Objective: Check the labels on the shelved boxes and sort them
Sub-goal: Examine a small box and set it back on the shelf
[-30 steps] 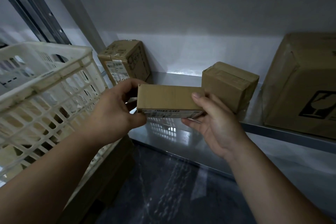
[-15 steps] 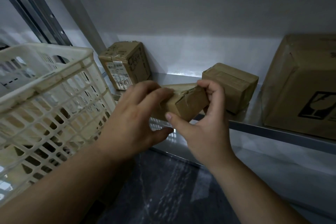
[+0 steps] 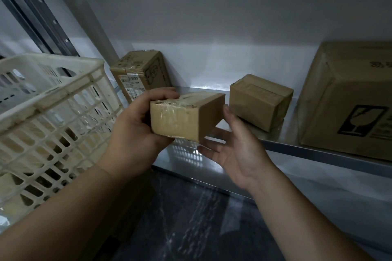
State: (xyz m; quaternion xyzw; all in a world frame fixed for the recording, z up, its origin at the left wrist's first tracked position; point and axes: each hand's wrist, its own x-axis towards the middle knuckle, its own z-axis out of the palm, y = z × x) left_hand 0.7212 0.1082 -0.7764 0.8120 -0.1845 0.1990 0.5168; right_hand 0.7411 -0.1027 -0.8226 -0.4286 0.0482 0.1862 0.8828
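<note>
Here, a small taped box [image 3: 182, 118] held up for a label check.
Gripped by the left hand [image 3: 135, 133] in front of the metal shelf [image 3: 297, 148], tilted, likely to show another face; right hand [image 3: 237, 152] spread wide alongside, contact unclear. Counted: three other boxes [image 3: 259, 103] on the shelf, one white crate [image 3: 53, 99] toward its left end.

A: The small brown cardboard box [image 3: 184, 118]: matt board; the clear tape [image 3: 169, 110] over it shines, wrinkled.
B: And the cream slotted plastic crate [image 3: 53, 95]?
A: Dull, scuffed plastic; the grey metal shelf [image 3: 182, 159] is smooth, mirroring light; the dark stone-like floor [image 3: 191, 229] looks glossy.
</note>
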